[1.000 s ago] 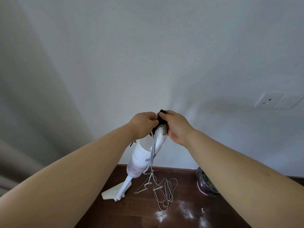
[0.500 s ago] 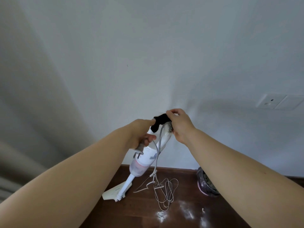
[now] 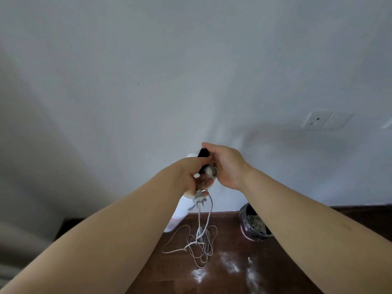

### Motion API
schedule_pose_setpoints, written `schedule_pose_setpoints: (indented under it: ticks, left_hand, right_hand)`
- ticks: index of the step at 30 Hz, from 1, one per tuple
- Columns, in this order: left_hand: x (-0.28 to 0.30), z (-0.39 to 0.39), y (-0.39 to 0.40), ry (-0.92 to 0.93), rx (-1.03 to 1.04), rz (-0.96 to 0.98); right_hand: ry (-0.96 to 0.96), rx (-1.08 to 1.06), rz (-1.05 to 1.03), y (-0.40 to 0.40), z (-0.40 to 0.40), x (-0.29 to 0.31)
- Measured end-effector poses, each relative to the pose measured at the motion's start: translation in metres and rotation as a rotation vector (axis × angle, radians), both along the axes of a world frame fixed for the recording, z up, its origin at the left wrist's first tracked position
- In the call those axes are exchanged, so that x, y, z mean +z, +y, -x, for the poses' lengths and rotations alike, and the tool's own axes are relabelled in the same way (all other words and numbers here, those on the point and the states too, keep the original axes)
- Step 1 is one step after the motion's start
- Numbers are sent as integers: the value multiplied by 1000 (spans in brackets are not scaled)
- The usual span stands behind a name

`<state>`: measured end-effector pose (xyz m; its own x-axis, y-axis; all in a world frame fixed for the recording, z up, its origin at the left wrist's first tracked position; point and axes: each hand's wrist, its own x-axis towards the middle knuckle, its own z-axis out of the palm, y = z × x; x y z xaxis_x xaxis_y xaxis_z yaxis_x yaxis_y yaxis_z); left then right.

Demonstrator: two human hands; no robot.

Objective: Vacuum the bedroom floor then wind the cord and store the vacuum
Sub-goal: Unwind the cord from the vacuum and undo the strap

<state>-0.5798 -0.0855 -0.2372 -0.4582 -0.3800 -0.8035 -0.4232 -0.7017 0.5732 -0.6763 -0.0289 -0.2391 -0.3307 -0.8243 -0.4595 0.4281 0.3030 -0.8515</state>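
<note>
A white stick vacuum [image 3: 180,211] leans against the wall, its lower part hidden behind my left forearm. My right hand [image 3: 226,164] grips its black handle top [image 3: 203,153]. My left hand [image 3: 191,177] holds the grey cord just above its plug [image 3: 51,200], right beside the handle. The plug [image 3: 200,200] hangs below my left fingers. From there the grey cord [image 3: 200,240] drops in loose tangled loops onto the dark wooden floor [image 3: 297,262].
White powder patches [image 3: 231,266] lie on the floor in front of the cord. A dark round container with a pink rim [image 3: 252,225] stands by the wall at the right. Wall sockets [image 3: 326,120] sit on the wall at the right. A curtain [image 3: 19,187] hangs at the left.
My left hand has slid down from the handle top with the plug end of the cord. My view has shifted, and my left forearm now covers the vacuum's floor head.
</note>
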Motion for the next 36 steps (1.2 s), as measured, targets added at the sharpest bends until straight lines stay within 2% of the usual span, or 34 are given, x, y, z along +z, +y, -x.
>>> schedule_pose_setpoints:
  ticks: [3,5,7,8,9,11,13,14,16,18,20,23,26,29,31,34,35,36]
  left_hand:
    - [-6,9,6,-26,36,-72]
    - [-9,14,10,-25,37,-103]
    - [-10,17,11,13,120,-129]
    - [-9,19,11,31,164,-128]
    - [-7,20,12,57,190,-125]
    - [-10,24,14,58,185,-69]
    - [-13,30,21,0,115,-10]
    - [-13,32,25,-45,71,42]
    - [-11,35,33,-84,-26,175]
    - [-2,35,45,-49,-74,283]
    - [-3,36,52,15,-25,328]
    - [-23,57,57,-13,59,321]
    - [-31,74,67,-15,193,311]
    - [-41,92,94,-41,246,406]
    - [-52,106,109,-19,335,446]
    - [-54,132,140,-33,448,423]
    - [-57,145,153,-96,417,490]
    - [-60,148,162,-185,303,611]
  right_hand:
    - [29,8,-27,10,9,-1]
    - [262,-38,-103,16,13,-6]
    - [514,-222,-214,23,14,-10]
    - [540,-303,-275,30,15,-10]
    - [487,-299,-343,37,15,-9]
    - [238,-49,-446,51,7,-2]
    - [18,133,-437,61,-3,2]
    - [-33,144,-407,63,-5,-1]
    - [-33,109,-375,63,-2,-8]
    - [-30,63,-395,66,8,-10]
    - [-36,26,-436,72,25,-8]
    - [96,-12,-513,88,60,-5]
    - [165,-90,-448,108,99,-7]
    - [110,-147,-346,133,144,-8]
    - [74,-110,-296,147,170,-11]
    - [136,-49,-258,163,208,-20]
    - [163,-39,-252,171,226,-22]
    - [176,-41,-247,174,236,-24]
